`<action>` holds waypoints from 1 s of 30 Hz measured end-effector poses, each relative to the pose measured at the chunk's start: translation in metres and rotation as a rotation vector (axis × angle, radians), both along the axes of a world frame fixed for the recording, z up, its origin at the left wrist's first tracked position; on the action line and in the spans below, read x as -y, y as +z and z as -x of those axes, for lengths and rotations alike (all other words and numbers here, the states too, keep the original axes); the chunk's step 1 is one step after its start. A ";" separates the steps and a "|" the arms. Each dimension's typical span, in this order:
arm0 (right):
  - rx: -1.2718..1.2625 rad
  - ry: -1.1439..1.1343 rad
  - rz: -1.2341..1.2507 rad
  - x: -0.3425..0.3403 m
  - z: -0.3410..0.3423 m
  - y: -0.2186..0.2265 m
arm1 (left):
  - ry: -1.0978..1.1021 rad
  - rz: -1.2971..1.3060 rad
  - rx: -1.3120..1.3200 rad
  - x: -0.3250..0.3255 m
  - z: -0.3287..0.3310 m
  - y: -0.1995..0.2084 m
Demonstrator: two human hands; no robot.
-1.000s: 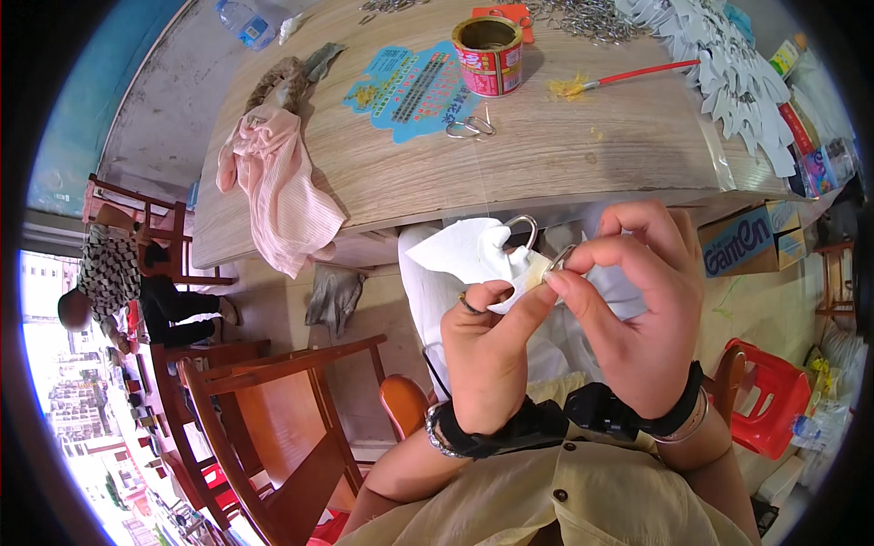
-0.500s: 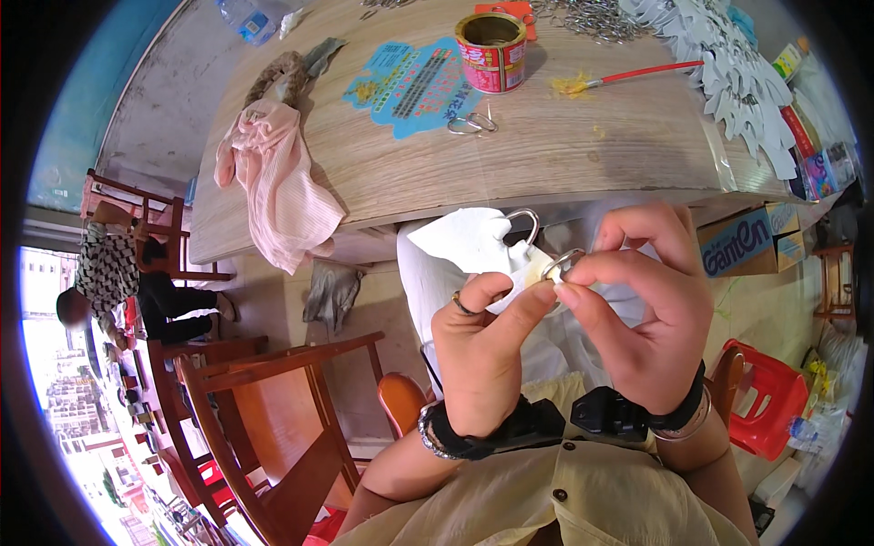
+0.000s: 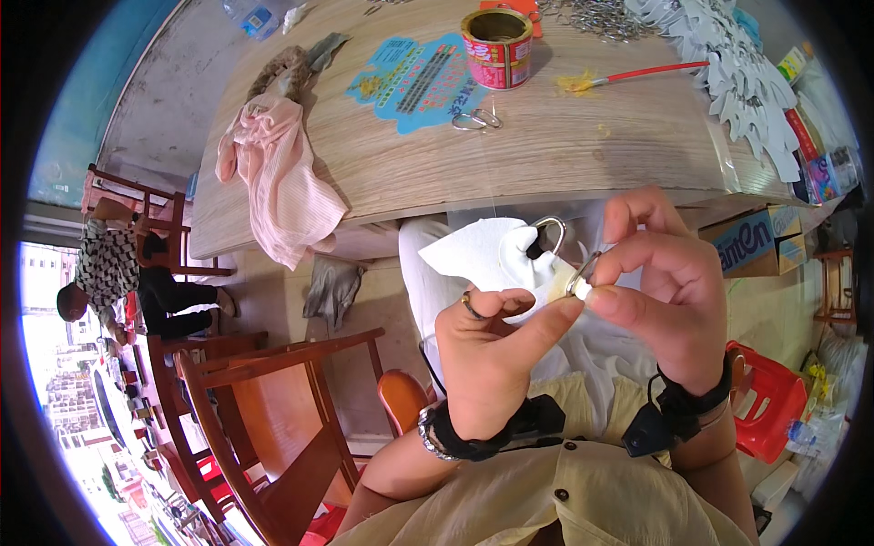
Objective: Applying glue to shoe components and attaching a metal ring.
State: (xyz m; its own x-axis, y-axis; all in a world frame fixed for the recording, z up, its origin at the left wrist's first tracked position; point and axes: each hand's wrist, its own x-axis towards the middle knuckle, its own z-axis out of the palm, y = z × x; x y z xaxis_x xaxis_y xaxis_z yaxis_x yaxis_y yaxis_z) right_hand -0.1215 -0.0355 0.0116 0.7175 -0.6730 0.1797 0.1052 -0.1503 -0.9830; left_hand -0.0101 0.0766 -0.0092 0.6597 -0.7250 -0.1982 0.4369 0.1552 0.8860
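Observation:
Over my lap, a white cut-out piece (image 3: 469, 255) of felt-like sheet is held between my two hands, with a yellowish smear near its narrow end. My left hand (image 3: 487, 355) pinches it from below between thumb and fingers. A curved metal ring (image 3: 557, 227) passes through its upper part. My right hand (image 3: 669, 287) pinches the narrow tab beside a second metal ring (image 3: 587, 266); the fingertips partly hide this ring, and I cannot tell whether the tab is folded around it. Two more metal rings (image 3: 477, 119) lie on the table beyond.
On the wooden table (image 3: 382, 177) stand a red-pink can (image 3: 497, 64) and a red-handled brush (image 3: 637, 73). A blue card (image 3: 410, 91), pink cloth (image 3: 278, 173), ring pile (image 3: 610, 18) and many white pieces (image 3: 742, 82) lie around. Left are a wooden chair (image 3: 273, 409) and a person (image 3: 109, 264).
Both hands and the white piece have shifted slightly right. My right wrist has swung outward, away from the left. The grip on the piece continues.

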 end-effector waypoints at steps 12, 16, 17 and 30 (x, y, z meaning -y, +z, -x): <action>0.010 -0.115 -0.056 -0.022 -0.008 0.004 | 0.085 0.090 0.224 -0.006 0.004 -0.008; -0.010 -0.171 0.083 -0.029 -0.011 0.005 | 0.124 0.088 0.356 -0.008 0.002 -0.009; -0.008 -0.187 0.117 -0.031 -0.012 0.004 | 0.155 0.094 0.403 -0.007 0.002 -0.010; -0.105 -0.379 0.569 -0.041 -0.020 0.007 | 0.102 0.173 1.130 -0.006 -0.002 -0.034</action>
